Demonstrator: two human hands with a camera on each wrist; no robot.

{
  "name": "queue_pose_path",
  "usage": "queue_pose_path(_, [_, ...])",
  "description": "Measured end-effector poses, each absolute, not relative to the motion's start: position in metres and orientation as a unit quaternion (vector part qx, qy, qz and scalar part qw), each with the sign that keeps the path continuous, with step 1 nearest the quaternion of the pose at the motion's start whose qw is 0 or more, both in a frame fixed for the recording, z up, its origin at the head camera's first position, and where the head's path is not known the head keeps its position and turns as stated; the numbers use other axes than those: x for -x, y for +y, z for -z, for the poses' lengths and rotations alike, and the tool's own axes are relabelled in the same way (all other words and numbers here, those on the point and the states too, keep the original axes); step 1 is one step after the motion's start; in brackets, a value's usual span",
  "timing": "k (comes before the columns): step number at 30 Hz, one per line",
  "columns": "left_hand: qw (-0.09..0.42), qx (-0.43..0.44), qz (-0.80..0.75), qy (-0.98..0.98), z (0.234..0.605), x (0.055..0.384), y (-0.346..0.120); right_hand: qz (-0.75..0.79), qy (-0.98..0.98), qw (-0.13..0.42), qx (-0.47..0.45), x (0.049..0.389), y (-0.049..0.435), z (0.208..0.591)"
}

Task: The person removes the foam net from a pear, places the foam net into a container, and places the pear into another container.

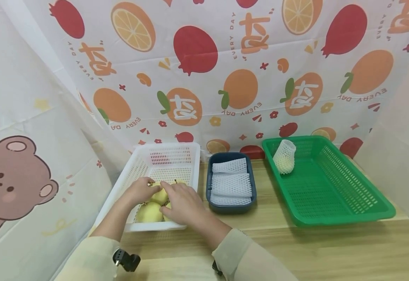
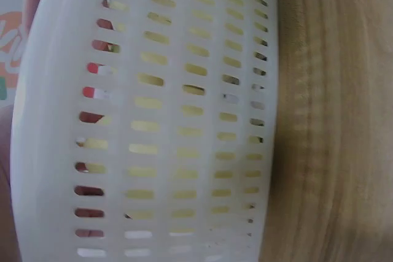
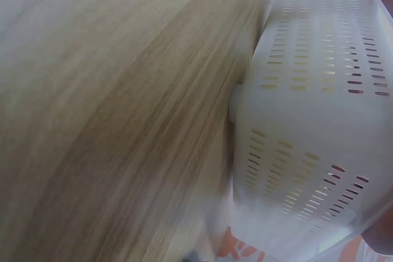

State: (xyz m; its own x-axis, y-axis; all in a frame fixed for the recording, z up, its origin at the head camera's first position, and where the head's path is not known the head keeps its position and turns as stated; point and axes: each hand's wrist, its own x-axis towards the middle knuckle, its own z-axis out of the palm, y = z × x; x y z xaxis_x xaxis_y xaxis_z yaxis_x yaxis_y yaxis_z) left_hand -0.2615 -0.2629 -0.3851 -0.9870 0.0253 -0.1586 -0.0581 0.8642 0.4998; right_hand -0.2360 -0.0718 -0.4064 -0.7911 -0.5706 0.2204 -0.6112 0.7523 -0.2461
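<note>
A white slotted basket (image 1: 196,164) holds several yellow pears, round with short stems. My left hand (image 1: 139,192) reaches over its left side, its fingers curled against an upper pear (image 1: 159,196). From the right, my right hand (image 1: 184,201) grips the same pear, index finger near its top and thumb lower down. Another pear (image 1: 149,212) lies in front, and others are partly hidden by my right hand. Both wrist views mostly show the basket's outer wall (image 2: 166,151), with yellow fruit behind the slots; neither shows the fingers' grip.
Right of the white basket, a dark blue tray (image 1: 230,209) holds white foam net sleeves (image 1: 231,185). Farther right, a green basket (image 1: 345,220) has a net-wrapped fruit (image 1: 284,159) in its back left corner. All stand on a wooden table (image 1: 260,238) before a fruit-print curtain (image 1: 218,128).
</note>
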Motion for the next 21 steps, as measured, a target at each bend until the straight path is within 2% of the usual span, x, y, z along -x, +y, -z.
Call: queue_pose_path(21, [0.067,0.007,-0.216,0.974,0.382,0.260,-0.249,-0.148,-0.937,0.056,-0.313,0.235,-0.071,0.406])
